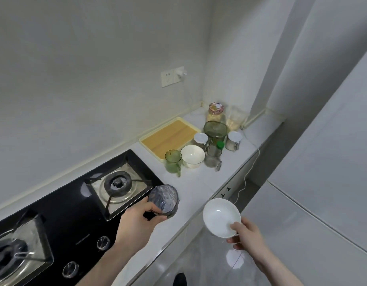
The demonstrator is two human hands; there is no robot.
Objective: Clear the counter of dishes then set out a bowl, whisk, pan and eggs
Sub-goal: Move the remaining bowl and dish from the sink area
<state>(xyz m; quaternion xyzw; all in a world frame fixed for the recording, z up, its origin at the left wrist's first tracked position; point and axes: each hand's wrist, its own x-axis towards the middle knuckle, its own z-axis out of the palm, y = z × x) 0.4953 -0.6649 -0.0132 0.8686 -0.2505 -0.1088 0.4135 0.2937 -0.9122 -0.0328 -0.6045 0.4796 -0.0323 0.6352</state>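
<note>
Presently the left hand [137, 219] grips a dark glass bowl [163, 201], tilted on its side above the near edge of the surface [199, 188] beside the black gas hob [75, 205]. The right hand [246, 234] pinches the rim of a white dish [219, 216], held out past the surface edge. Far right on the surface stand a white bowl [192, 155], a green mug [173, 161], 1 wooden tray [170, 136] and several jars [215, 112].

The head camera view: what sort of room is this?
Most likely a small home kitchen: a black gas hob is set into a white counter, and mugs, jars and a white bowl stand near a wall socket.
</note>
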